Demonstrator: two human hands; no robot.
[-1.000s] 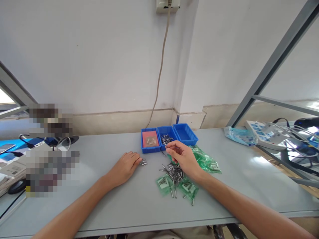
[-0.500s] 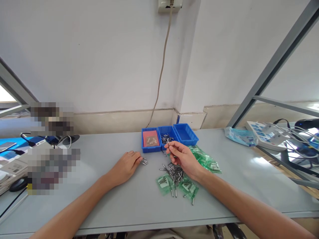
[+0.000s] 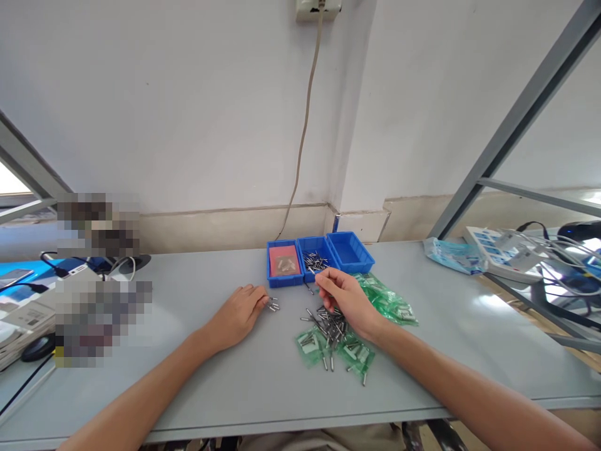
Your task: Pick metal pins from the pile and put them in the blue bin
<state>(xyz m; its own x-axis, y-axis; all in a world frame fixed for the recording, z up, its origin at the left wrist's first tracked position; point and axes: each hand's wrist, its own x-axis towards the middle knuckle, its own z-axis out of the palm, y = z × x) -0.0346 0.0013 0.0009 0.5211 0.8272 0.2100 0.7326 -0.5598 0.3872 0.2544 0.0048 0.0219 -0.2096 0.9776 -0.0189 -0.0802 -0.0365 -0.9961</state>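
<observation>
My left hand (image 3: 241, 311) rests on the table, fingers curled together, with several short metal pins (image 3: 273, 305) poking out by its thumb and fingertips. Thumb and fingertips pinched, my right hand (image 3: 347, 299) hovers just in front of the middle blue bin (image 3: 334, 255); whatever is in the pinch is too small to make out. That bin holds many loose metal pins (image 3: 315, 260). Under and beside the right hand lies a heap of metal pins (image 3: 332, 326). Small green bags with pins (image 3: 312, 348) lie at the heap's front, and a larger green bag (image 3: 389, 304) lies beyond the right wrist.
The left blue bin (image 3: 285, 282) contains a red sheet and a small clear packet. A third blue bin (image 3: 350, 250) stands at the right. Blue plastic packaging (image 3: 453, 255) and a white power strip (image 3: 498, 257) lie farther right. Electronics and cables crowd the left end.
My right hand has shifted very slightly to the right, and the dark pin seen at its fingertips earlier no longer shows clearly. My left hand stays in place.
</observation>
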